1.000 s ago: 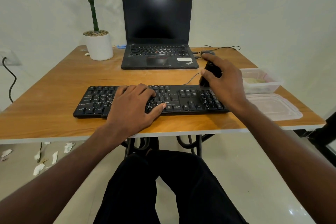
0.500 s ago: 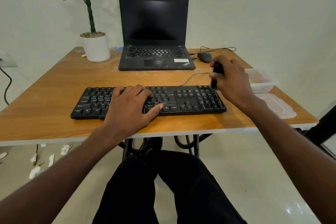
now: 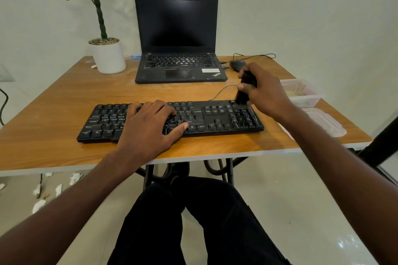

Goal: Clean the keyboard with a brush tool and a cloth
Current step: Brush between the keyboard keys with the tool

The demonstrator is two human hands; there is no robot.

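Your left hand lies flat across the middle of the keyboard, fingers spread and relaxed over the keys, thumb out toward the right. It grips nothing; judging by the pose, you have it there to pin the keyboard to the table so it does not slide while you brush.

Your right hand is curled around the brush, a short dark tool held nearly upright with its lower end down at the far right corner of the keyboard, at the top of the number pad. Fingers wrap the far side and the thumb presses the near side, a firm fist-like hold that suits short scrubbing strokes between keys. Whether the bristles actually touch the keys I cannot tell; the tip is dark against dark keys.

Both forearms reach forward from the bottom corners of the view, the right wrist raised above the table edge and bent slightly down, the left wrist low and resting near the front edge.

The keyboard sits across the front of the table, parallel to its edge, with its cable running back toward the laptop. No cloth is plainly visible; something pale lies in the clear tub just right of your brushing hand, too unclear to name.
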